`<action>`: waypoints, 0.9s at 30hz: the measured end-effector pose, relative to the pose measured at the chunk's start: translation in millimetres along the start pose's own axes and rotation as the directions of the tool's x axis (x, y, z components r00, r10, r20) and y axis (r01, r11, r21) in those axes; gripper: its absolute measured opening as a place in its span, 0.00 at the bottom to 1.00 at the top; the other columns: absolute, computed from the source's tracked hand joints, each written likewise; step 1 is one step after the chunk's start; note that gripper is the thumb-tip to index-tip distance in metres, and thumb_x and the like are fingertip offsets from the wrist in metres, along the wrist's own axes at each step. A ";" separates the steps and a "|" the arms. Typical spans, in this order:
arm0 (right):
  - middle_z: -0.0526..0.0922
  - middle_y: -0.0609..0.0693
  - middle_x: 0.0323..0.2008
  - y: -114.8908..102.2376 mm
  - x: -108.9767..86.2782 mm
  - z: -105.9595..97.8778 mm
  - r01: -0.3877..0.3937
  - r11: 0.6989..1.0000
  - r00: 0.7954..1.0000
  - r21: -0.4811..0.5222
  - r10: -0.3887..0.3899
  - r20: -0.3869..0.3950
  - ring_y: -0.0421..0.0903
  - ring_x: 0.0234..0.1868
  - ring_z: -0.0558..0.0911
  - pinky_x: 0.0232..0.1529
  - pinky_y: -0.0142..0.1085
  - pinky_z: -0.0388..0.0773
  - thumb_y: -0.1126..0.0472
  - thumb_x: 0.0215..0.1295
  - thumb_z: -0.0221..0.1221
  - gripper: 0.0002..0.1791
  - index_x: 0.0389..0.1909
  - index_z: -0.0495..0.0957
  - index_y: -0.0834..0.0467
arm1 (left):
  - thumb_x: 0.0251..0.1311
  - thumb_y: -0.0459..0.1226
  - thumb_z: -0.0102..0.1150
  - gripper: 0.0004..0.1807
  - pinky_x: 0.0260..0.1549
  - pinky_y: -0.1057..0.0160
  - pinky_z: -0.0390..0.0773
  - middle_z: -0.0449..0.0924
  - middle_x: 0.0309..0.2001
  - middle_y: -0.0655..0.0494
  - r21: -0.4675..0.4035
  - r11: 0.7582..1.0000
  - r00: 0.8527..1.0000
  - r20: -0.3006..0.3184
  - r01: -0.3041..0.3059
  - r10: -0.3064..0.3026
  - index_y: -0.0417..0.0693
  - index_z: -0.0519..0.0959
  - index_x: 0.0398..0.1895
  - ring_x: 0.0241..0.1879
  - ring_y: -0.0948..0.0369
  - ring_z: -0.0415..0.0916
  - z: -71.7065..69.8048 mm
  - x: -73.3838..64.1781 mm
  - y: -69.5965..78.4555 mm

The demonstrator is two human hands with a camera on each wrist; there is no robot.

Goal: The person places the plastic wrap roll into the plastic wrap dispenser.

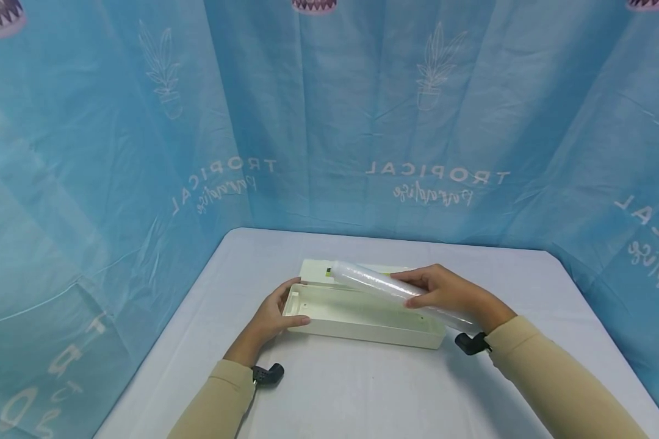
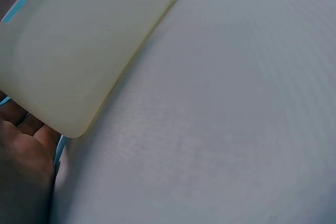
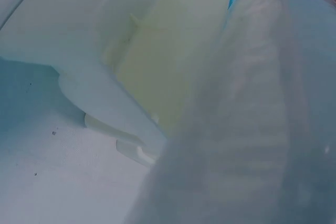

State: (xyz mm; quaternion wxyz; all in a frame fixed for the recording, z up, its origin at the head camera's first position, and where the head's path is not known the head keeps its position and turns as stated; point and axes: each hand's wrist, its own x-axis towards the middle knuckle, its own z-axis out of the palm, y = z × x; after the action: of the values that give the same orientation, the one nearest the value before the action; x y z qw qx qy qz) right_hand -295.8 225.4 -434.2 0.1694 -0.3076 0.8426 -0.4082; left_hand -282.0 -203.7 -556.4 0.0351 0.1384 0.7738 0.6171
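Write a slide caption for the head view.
Left hand grips an open pale box while the right hand holds a shiny translucent roll aslant over it.

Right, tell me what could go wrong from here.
The roll slants across the box, so if lowered this way it might catch on the box or lid. Only the right hand grips the roll, so it could slip. The left hand holds the box's left end, where the roll might bump it.

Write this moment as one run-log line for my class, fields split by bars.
left hand: grips box at left end | right hand: holds translucent roll slantwise over box | lid: open, behind box
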 end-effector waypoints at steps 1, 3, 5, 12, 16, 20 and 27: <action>0.79 0.50 0.67 -0.6 0.9 0.6 0.001 1.000 1.000 -0.005 -0.001 0.003 0.48 0.56 0.82 0.53 0.37 0.82 0.56 0.67 0.73 0.35 0.74 0.75 0.51 | 0.48 0.33 0.86 0.59 0.67 0.56 0.73 0.66 0.76 0.49 0.000 1.000 1.000 0.000 0.000 0.000 0.50 0.60 0.82 0.71 0.49 0.68 -0.1 -0.2 0.3; 0.79 0.49 0.67 -1.7 2.7 1.6 0.005 1.000 1.000 -0.019 -0.005 0.007 0.48 0.56 0.82 0.52 0.38 0.82 0.56 0.67 0.73 0.35 0.74 0.76 0.50 | 0.48 0.33 0.86 0.59 0.67 0.56 0.73 0.66 0.76 0.49 0.005 1.000 1.000 -0.001 0.001 -0.001 0.50 0.60 0.82 0.71 0.49 0.68 -0.1 -0.6 1.0; 0.79 0.48 0.67 -2.4 4.5 2.6 0.005 1.000 1.000 -0.023 -0.004 0.008 0.47 0.55 0.83 0.52 0.38 0.82 0.56 0.67 0.74 0.35 0.74 0.76 0.50 | 0.48 0.33 0.86 0.58 0.66 0.56 0.73 0.66 0.76 0.49 0.003 1.000 1.000 0.000 -0.002 0.002 0.49 0.60 0.82 0.71 0.49 0.68 -0.2 -0.6 1.4; 0.79 0.49 0.67 -5.2 8.6 5.8 -0.019 1.000 0.999 0.007 0.019 0.032 0.48 0.54 0.82 0.51 0.39 0.82 0.56 0.67 0.74 0.35 0.74 0.76 0.51 | 0.49 0.33 0.85 0.58 0.66 0.57 0.74 0.66 0.75 0.48 -0.007 1.000 1.000 0.010 -0.002 0.002 0.48 0.59 0.82 0.70 0.48 0.68 -0.4 -0.2 1.8; 0.79 0.48 0.67 -4.8 12.5 7.2 -0.002 1.000 0.999 -0.009 0.002 0.040 0.47 0.55 0.82 0.52 0.39 0.81 0.57 0.66 0.74 0.34 0.73 0.77 0.50 | 0.49 0.31 0.84 0.57 0.66 0.57 0.74 0.67 0.75 0.51 -0.004 1.000 1.000 0.006 0.003 -0.003 0.50 0.60 0.82 0.70 0.49 0.69 -0.7 0.2 2.2; 0.79 0.46 0.67 -2.9 17.4 9.3 0.000 1.000 0.999 -0.003 0.000 0.053 0.47 0.56 0.81 0.54 0.39 0.81 0.58 0.65 0.75 0.34 0.72 0.78 0.47 | 0.50 0.30 0.83 0.57 0.65 0.54 0.75 0.67 0.75 0.50 -0.013 1.000 1.000 0.012 -0.006 0.006 0.48 0.60 0.82 0.69 0.48 0.70 -0.8 0.4 2.7; 0.79 0.46 0.67 -3.0 23.4 13.0 -0.017 1.000 0.998 0.010 0.017 0.068 0.47 0.55 0.81 0.54 0.40 0.80 0.57 0.64 0.76 0.34 0.71 0.79 0.45 | 0.50 0.31 0.84 0.57 0.64 0.55 0.76 0.67 0.74 0.50 -0.013 1.000 1.000 0.014 -0.001 0.001 0.49 0.60 0.82 0.68 0.48 0.71 -1.1 0.0 0.5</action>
State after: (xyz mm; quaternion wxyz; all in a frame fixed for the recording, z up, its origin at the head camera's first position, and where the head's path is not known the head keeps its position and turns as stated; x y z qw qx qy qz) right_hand -305.3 201.0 -440.6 0.2029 -0.3131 0.8368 -0.4006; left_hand -282.2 -204.7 -555.7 0.0409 0.1428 0.7696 0.6210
